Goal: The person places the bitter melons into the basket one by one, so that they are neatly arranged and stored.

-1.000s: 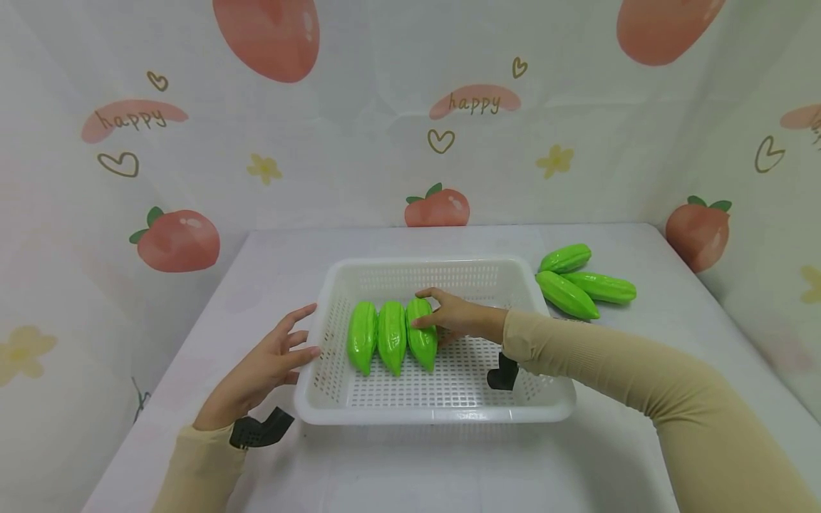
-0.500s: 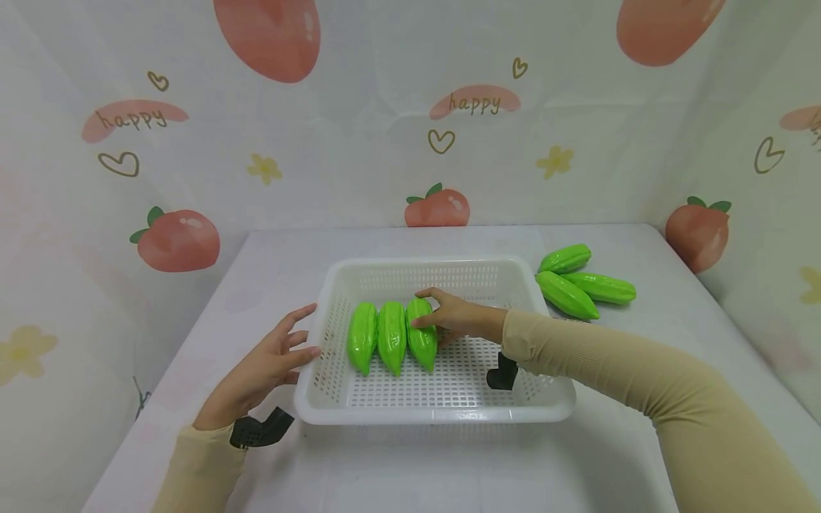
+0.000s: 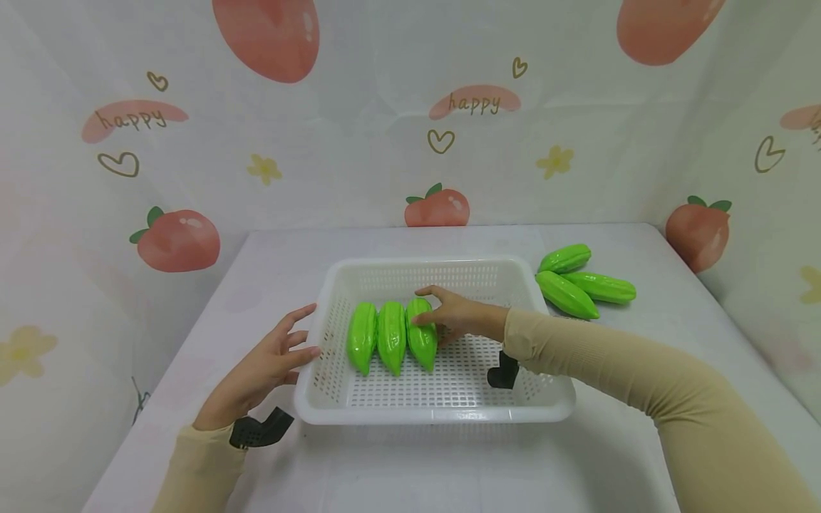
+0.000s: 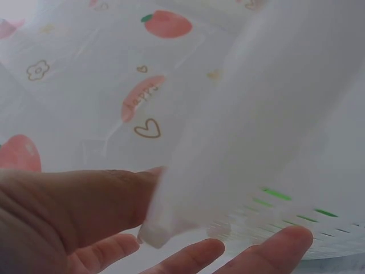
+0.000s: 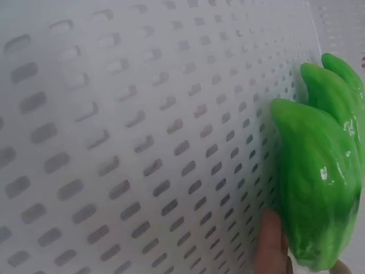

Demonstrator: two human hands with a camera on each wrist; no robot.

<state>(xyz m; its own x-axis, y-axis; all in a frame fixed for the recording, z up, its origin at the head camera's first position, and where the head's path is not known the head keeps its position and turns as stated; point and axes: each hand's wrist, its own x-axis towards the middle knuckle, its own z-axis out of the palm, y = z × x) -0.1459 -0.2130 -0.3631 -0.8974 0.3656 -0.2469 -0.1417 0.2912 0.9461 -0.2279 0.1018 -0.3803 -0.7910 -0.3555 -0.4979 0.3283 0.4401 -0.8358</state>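
In the white perforated basket [image 3: 462, 415], three glossy green, ridged bitter melons stand side by side. The left one [image 3: 362, 338] and middle one [image 3: 392, 338] have no hand on them. My right hand [image 3: 458, 317] grips the rightmost bitter melon [image 3: 422, 349], thumb on its near part and a finger at its far end. In the right wrist view, fingertips [image 5: 271, 242] show low beside this bitter melon [image 5: 319, 182]. My left hand [image 3: 266, 367] holds the basket's left rim, with the thumb over the edge and fingers outside. The left wrist view shows the rim [image 4: 228, 142] hiding the thumb tip.
Three more green bitter melons [image 3: 567, 296] lie in a cluster on the white table [image 3: 436, 470], right of the basket's far corner. A pale cloth [image 3: 359, 142] with peach prints hangs behind and at both sides.
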